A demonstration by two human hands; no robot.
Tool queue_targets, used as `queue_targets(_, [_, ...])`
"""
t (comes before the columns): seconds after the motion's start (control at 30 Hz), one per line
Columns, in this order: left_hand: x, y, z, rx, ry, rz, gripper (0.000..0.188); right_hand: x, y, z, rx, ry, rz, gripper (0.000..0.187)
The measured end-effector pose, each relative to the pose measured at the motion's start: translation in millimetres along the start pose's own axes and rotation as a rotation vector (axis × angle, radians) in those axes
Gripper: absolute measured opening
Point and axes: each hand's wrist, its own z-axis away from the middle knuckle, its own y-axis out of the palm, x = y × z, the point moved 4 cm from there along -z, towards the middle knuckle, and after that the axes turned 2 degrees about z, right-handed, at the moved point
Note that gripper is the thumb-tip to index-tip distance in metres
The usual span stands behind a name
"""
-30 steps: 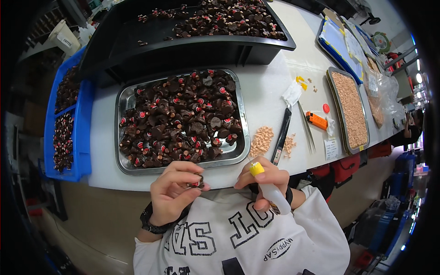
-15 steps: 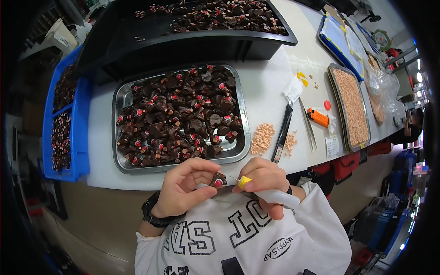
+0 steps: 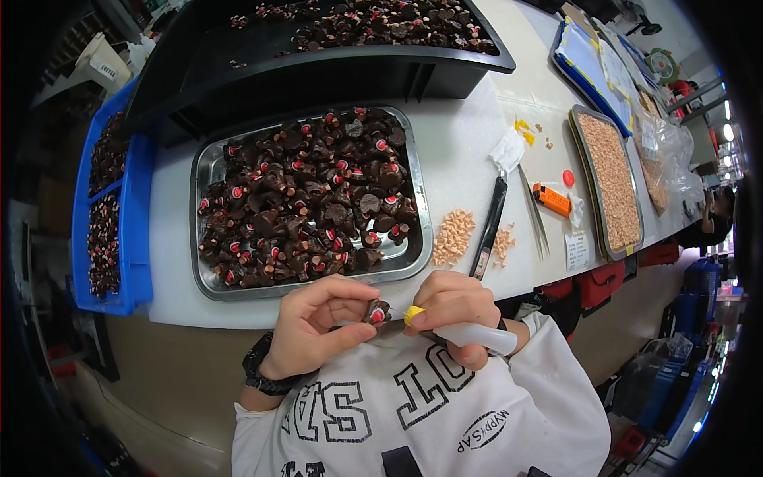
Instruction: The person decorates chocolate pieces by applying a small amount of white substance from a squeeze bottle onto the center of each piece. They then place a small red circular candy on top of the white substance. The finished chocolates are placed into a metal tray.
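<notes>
Between the thumb and fingers of my left hand (image 3: 314,326) is a small dark brown figure (image 3: 379,307) with a red-and-white round part. My right hand (image 3: 457,304) grips a white squeeze bottle (image 3: 485,339) that has a yellow cap (image 3: 412,316) and a thin needle tip. That needle points left and reaches the figure, or very near it; contact is too small to tell. Just beyond my hands lies a metal tray (image 3: 404,258) heaped with similar dark brown figures, many with red-and-white parts. Small beige pieces (image 3: 454,237) are piled to the tray's right.
A black bin (image 3: 334,79) of dark pieces stands behind the tray, a blue divided crate (image 3: 139,230) at left. Rightward lie a black long-handled tool (image 3: 490,226), tweezers (image 3: 536,219), an orange-and-black object (image 3: 552,200), a red disc (image 3: 568,178) and a tray of beige pieces (image 3: 610,179).
My right hand has shifted slightly left with the squeeze bottle, bringing the needle tip up to the figure. My left hand still holds the figure in nearly the same place.
</notes>
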Motion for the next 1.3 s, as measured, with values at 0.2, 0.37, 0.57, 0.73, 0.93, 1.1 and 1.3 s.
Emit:
queue_targets(0.2, [0, 0, 0, -0.016, -0.018, -0.003, 0.036, -1, -2, -1, 0.034, 0.013, 0.002, 0.048])
queue_targets(0.37, [1, 0, 0, -0.050, -0.023, -0.001, 0.035, -2, -1, 2, -0.009, 0.003, -0.006, 0.047])
queue_targets(0.57, [2, -1, 1, -0.014, 0.001, 0.009, 0.036, -2, -1, 0, 0.042, 0.028, 0.004, 0.046])
queue_targets(0.73, [0, 0, 0, -0.010, 0.015, 0.023, 0.035, 0, -4, 1, 0.011, -0.012, -0.018, 0.046])
queue_targets(0.93, [2, -1, 1, -0.049, 0.016, 0.029, 0.033, 2, -3, -1, 0.070, -0.034, -0.067, 0.044])
queue_targets(1.1, [2, -1, 3, -0.111, 0.000, 0.021, 0.035, 0, 0, -1, 0.089, -0.022, -0.108, 0.046])
queue_targets(1.3, [4, -4, 0, -0.072, -0.019, 0.011, 0.035, 15, -13, 3, 0.074, -0.052, -0.048, 0.042])
